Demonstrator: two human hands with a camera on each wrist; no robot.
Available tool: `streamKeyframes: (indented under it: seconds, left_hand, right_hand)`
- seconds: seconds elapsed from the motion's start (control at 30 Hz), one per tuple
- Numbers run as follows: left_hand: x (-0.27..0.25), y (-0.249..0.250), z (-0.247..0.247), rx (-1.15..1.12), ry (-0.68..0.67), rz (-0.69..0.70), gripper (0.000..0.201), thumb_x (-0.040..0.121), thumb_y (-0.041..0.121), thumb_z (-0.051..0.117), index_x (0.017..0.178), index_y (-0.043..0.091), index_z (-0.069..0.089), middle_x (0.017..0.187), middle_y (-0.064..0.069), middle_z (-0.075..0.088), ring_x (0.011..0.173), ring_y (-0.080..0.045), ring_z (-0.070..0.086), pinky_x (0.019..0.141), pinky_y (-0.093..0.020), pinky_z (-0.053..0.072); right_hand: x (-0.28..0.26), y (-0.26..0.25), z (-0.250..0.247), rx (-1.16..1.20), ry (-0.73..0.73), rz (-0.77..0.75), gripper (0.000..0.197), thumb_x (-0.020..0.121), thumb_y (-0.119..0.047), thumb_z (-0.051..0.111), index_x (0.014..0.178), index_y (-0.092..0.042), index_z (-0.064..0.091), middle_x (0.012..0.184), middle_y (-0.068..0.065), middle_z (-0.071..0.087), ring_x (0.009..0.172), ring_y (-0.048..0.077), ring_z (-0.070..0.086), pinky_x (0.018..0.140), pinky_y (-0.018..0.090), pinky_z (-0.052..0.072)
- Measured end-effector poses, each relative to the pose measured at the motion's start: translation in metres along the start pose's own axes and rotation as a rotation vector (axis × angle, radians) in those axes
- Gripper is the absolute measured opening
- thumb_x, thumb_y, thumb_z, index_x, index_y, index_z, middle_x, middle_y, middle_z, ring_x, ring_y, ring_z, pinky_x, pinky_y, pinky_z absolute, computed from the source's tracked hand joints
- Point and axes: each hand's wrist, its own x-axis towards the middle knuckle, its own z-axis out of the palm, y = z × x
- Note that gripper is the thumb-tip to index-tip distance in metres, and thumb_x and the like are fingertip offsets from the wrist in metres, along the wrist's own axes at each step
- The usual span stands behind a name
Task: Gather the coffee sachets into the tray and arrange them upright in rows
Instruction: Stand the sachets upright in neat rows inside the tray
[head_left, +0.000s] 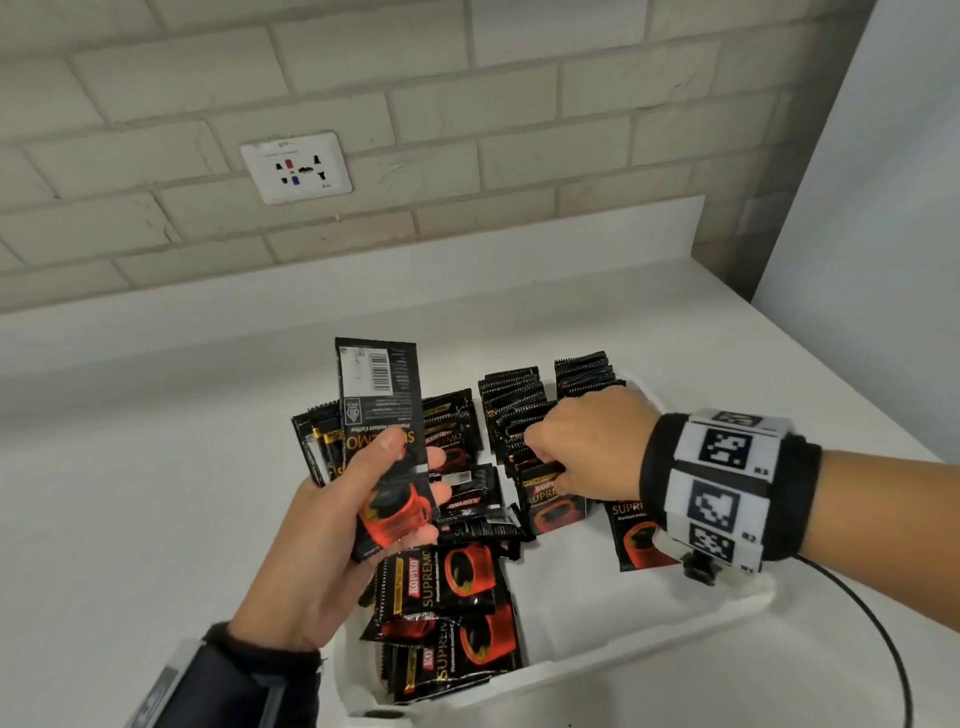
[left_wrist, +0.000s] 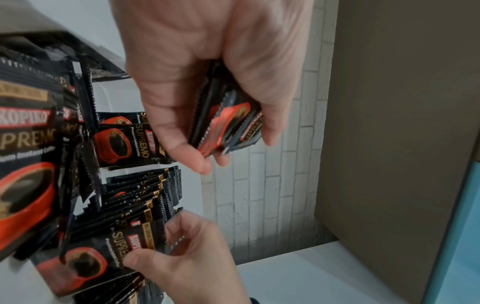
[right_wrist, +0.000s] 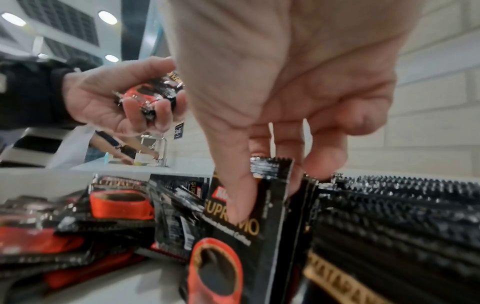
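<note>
A white tray (head_left: 613, 670) on the counter holds black and red coffee sachets. Two rows of upright sachets (head_left: 519, 400) stand at its far right end. Loose sachets (head_left: 457, 608) lie piled flat along its left side. My left hand (head_left: 363, 499) is raised above the pile and grips a small stack of sachets (head_left: 387, 447) between thumb and fingers; the same stack (left_wrist: 228, 125) shows in the left wrist view. My right hand (head_left: 582, 441) pinches the top of one upright sachet (right_wrist: 249, 222) at the front of the left row, thumb on its printed face.
The white counter (head_left: 156, 493) runs left and in front of the tray. A brick wall with a socket plate (head_left: 296, 167) is behind. A tall pale panel (head_left: 883, 208) stands at the right. A black cable (head_left: 883, 639) trails from my right wrist band.
</note>
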Motion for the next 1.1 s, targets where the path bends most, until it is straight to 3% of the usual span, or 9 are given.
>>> streamKeyframes:
  seconds: [0.1,0.23,0.4,0.47,0.57,0.73,0.9,1.0,1.1]
  left_hand:
    - [0.002,-0.001,0.0,-0.012,-0.014,-0.02,0.047,0.053,0.044,0.074,0.085,0.01,0.072,0.084,-0.01,0.074,0.069,-0.02,0.071,0.049,-0.027,0.057]
    - [0.004,-0.004,0.002,-0.058,-0.018,-0.04,0.042,0.063,0.036,0.058,0.096,0.01,0.065,0.086,-0.01,0.074,0.067,-0.021,0.071,0.044,-0.025,0.053]
    - [0.007,-0.009,0.008,-0.186,-0.074,-0.115,0.037,0.067,0.032,0.053,0.092,0.009,0.067,0.091,-0.015,0.073,0.063,-0.025,0.07,0.044,-0.028,0.055]
    - [0.008,-0.011,0.011,-0.2,-0.122,-0.147,0.036,0.068,0.029,0.053,0.088,0.006,0.072,0.094,-0.017,0.072,0.064,-0.026,0.069,0.045,-0.028,0.055]
    - [0.007,-0.013,0.021,-0.162,-0.195,-0.163,0.027,0.069,0.024,0.054,0.074,0.011,0.077,0.092,-0.017,0.072,0.065,-0.025,0.069,0.045,-0.028,0.054]
    - [0.002,-0.018,0.039,-0.108,-0.299,-0.173,0.025,0.071,0.012,0.059,0.092,0.01,0.071,0.089,-0.023,0.071,0.063,-0.03,0.069,0.042,-0.029,0.054]
    - [-0.004,-0.02,0.048,-0.148,-0.28,-0.224,0.025,0.07,0.021,0.061,0.09,0.01,0.071,0.088,-0.018,0.071,0.061,-0.027,0.068,0.041,-0.029,0.054]
    - [-0.004,-0.021,0.047,-0.249,-0.215,-0.288,0.049,0.062,0.038,0.063,0.099,0.006,0.065,0.092,-0.019,0.071,0.062,-0.027,0.068,0.041,-0.03,0.054]
    - [-0.006,-0.019,0.05,-0.301,-0.219,-0.325,0.056,0.056,0.048,0.063,0.095,0.008,0.07,0.089,-0.021,0.07,0.062,-0.027,0.067,0.043,-0.03,0.055]
  right_hand:
    - [0.002,0.0,0.003,-0.11,0.031,-0.016,0.017,0.089,-0.025,0.053,0.103,-0.016,0.056,0.1,0.0,0.061,0.089,0.021,0.059,0.048,0.025,0.025]
    - [0.002,0.003,0.002,-0.088,0.087,0.007,0.027,0.087,-0.032,0.056,0.109,-0.016,0.051,0.106,0.001,0.055,0.096,0.022,0.055,0.064,0.03,0.034]
    - [-0.007,0.014,-0.011,0.059,0.183,0.097,0.03,0.088,-0.041,0.053,0.111,-0.023,0.049,0.104,-0.006,0.052,0.091,0.016,0.054,0.064,0.027,0.035]
    - [-0.015,0.018,-0.02,0.24,0.214,0.16,0.032,0.087,-0.05,0.051,0.111,-0.028,0.05,0.094,-0.013,0.052,0.085,0.01,0.053,0.062,0.023,0.035]
    - [-0.026,0.017,-0.029,0.775,0.226,0.212,0.036,0.08,-0.054,0.056,0.108,-0.031,0.054,0.089,-0.012,0.059,0.075,0.003,0.055,0.065,0.02,0.041]
    - [-0.028,-0.002,-0.012,1.365,0.187,0.159,0.033,0.078,-0.034,0.066,0.108,-0.023,0.057,0.079,-0.007,0.065,0.053,0.002,0.056,0.045,0.018,0.041]
    - [-0.037,0.002,-0.001,1.623,0.558,0.246,0.019,0.074,-0.017,0.07,0.09,-0.026,0.064,0.065,-0.007,0.068,0.043,0.002,0.047,0.037,0.016,0.037]
    - [-0.051,0.007,-0.006,1.401,0.977,0.164,0.022,0.07,-0.012,0.075,0.07,-0.027,0.059,0.068,-0.01,0.066,0.053,0.0,0.053,0.051,0.013,0.044]
    - [-0.059,0.0,0.003,0.739,1.078,-0.191,0.026,0.074,-0.001,0.067,0.076,-0.026,0.058,0.083,-0.008,0.056,0.074,0.008,0.051,0.066,0.018,0.043]
